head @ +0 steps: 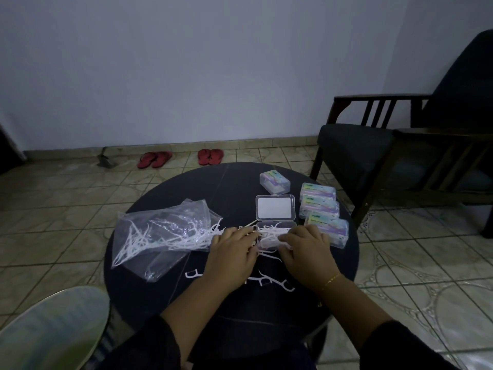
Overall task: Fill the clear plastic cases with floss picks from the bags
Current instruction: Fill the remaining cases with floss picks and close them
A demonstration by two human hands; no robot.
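A round dark table [186, 188] carries everything. Toward its left edge lies a crumpled clear plastic bag [162, 231], its long axis running left to right, mouth toward the centre, white floss picks [138, 241] inside and spilling out. Along the right edge sit four closed filled cases [318, 204], three in a row and one apart at the far side. Near the centre an open clear case [276, 208] has its lid lying flat toward the far edge and its tray, long axis left to right, heaped with tangled picks. The left hand [234, 249] and right hand [306, 247] lie palm-down over the tray's ends, fingers bent onto the pile; whether they pinch picks cannot be told. Loose picks [269, 281] lie near the front edge between the wrists.
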